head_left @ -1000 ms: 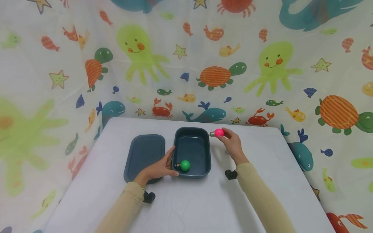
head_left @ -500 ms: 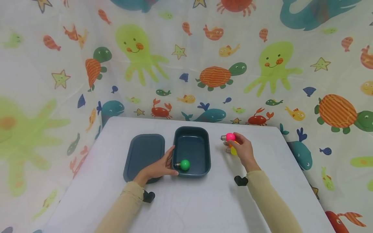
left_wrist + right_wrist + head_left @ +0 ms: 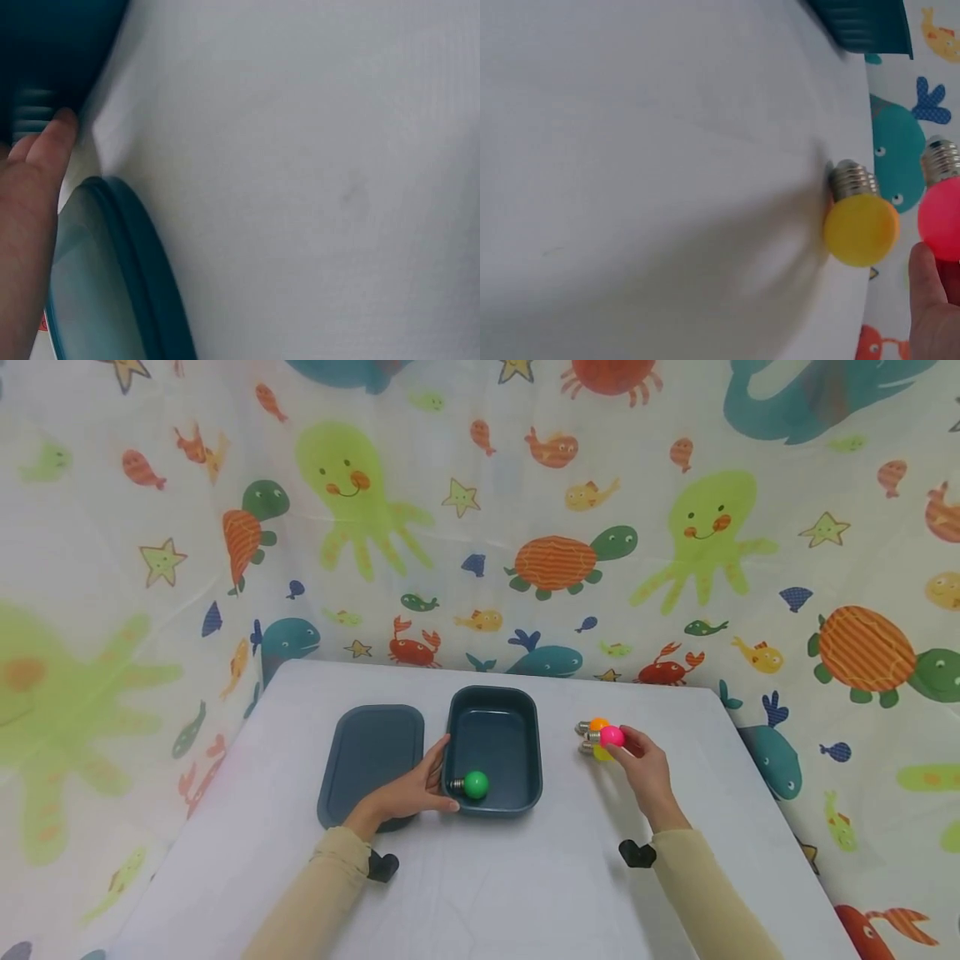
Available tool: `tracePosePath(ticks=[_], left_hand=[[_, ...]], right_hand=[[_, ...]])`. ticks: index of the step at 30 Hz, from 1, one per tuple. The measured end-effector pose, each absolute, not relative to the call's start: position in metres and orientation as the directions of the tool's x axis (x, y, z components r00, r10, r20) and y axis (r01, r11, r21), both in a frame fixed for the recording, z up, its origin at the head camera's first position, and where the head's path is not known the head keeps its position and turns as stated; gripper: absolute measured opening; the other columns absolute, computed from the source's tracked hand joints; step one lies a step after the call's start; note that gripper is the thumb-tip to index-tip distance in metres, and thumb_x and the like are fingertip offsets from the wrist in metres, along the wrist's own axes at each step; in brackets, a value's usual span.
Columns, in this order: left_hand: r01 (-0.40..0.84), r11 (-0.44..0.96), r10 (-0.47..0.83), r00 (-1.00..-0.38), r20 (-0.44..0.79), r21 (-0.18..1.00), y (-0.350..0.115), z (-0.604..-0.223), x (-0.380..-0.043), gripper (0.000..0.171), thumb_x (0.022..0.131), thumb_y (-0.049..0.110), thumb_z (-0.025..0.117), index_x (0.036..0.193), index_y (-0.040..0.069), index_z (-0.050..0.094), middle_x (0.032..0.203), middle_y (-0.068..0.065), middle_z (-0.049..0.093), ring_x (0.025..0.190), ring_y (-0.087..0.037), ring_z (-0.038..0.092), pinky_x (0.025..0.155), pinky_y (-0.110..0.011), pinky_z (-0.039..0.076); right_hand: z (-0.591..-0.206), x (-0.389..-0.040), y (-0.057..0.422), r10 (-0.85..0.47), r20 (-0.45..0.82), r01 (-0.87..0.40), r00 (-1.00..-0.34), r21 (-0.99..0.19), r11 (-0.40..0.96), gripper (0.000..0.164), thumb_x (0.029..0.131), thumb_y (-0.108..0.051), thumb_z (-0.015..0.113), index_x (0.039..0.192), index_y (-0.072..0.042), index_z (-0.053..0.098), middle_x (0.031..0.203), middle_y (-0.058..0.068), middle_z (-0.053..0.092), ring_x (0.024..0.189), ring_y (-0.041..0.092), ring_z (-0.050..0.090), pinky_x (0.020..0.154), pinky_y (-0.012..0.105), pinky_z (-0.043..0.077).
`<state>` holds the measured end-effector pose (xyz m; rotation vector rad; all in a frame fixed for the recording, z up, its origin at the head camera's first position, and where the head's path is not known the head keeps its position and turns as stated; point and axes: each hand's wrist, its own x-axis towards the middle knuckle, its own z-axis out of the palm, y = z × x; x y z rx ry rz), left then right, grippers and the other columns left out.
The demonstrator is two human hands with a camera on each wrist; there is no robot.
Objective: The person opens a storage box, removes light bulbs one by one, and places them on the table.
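Right hand now: thumb and fingers pinch the pink bulb by its round end, metal cap pointing at the tub. It's up off the table, right of the tub towards the far edge, near the yellow bulb and orange bulb. Over to the left hand: fingers spread, no clench, resting against the tub's near left corner. Inside that corner lies the green bulb; the lid lies left.
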<state>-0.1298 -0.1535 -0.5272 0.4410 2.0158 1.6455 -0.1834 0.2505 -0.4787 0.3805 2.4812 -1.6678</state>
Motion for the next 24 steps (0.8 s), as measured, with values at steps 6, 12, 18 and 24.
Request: tracePosePath(ticks=[6,12,18,24], left_hand=[[-0.049,0.231,0.54,-0.824,-0.17,0.972,-0.154,-0.525,-0.13,0.12,0.082,0.021,0.081,0.156,0.026,-0.014,0.163,-0.006,-0.013,0.15,-0.022,0.0,0.118,-0.042,0.018],[-0.042,0.228,0.541,-0.825,-0.163,0.973,-0.154,-0.525,-0.13,0.119,0.083,0.021,0.08,0.156,0.023,-0.015,0.163,-0.009,-0.012,0.15,-0.025,0.001,0.118,-0.045,0.018],[-0.056,0.251,0.523,-0.833,-0.184,0.966,-0.153,-0.522,-0.128,0.118,0.083,0.022,0.08,0.156,0.028,-0.013,0.164,-0.006,-0.011,0.15,-0.022,0.003,0.118,-0.041,0.019],[-0.058,0.258,0.522,-0.832,-0.189,0.964,-0.152,-0.522,-0.127,0.117,0.084,0.022,0.079,0.156,0.028,-0.013,0.164,-0.007,-0.011,0.15,-0.024,0.002,0.118,-0.043,0.019]], right_hand=[[-0.491,-0.173,0.256,0.157,-0.251,0.292,-0.955,-0.886,0.361,0.059,0.095,-0.023,0.065,0.147,-0.008,0.042,0.148,0.016,0.042,0.135,0.032,0.039,0.11,0.043,0.038],[-0.507,-0.164,0.258,0.157,-0.253,0.295,-0.955,-0.869,0.397,0.056,0.095,-0.023,0.065,0.144,-0.006,0.044,0.145,0.018,0.045,0.133,0.034,0.041,0.109,0.045,0.039],[-0.52,-0.158,0.26,0.144,-0.283,0.318,-0.948,-0.86,0.399,0.057,0.095,-0.025,0.064,0.144,-0.006,0.042,0.145,0.019,0.044,0.133,0.035,0.041,0.11,0.047,0.037],[-0.524,-0.157,0.261,0.146,-0.287,0.322,-0.947,-0.854,0.408,0.059,0.095,-0.027,0.065,0.144,-0.005,0.041,0.145,0.02,0.043,0.133,0.036,0.04,0.11,0.047,0.038]])
